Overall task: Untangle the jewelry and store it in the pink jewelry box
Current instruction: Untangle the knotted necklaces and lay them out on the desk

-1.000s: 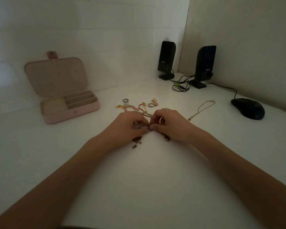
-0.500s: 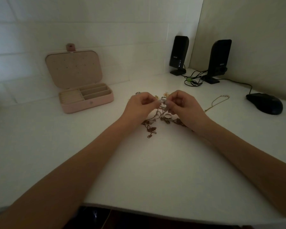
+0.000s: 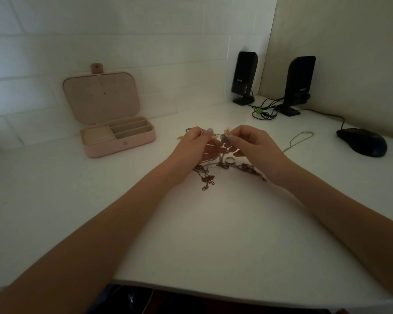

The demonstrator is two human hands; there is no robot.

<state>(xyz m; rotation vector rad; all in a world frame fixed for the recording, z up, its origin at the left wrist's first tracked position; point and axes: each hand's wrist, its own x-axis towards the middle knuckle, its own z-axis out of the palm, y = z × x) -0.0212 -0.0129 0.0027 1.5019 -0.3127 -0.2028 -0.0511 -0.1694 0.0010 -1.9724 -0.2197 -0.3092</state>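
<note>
A tangle of dark and gold chains with a ring hangs from my fingers onto the white desk. My left hand and my right hand both pinch the top of the tangle, lifted a little above the desk, fingertips close together. The pink jewelry box stands open at the left, its lid leaning against the wall, compartments showing nothing inside. A thin gold necklace lies alone to the right of my right hand. Small gold pieces lie behind my left hand, partly hidden.
Two black speakers stand in the back corner with a bundle of cables between them. A black mouse sits at the right. The desk's front edge is near me.
Both hands have lifted the tangle off the desk, and chains and a ring now dangle below them. The view has tilted, so the box and speakers appear shifted right.
</note>
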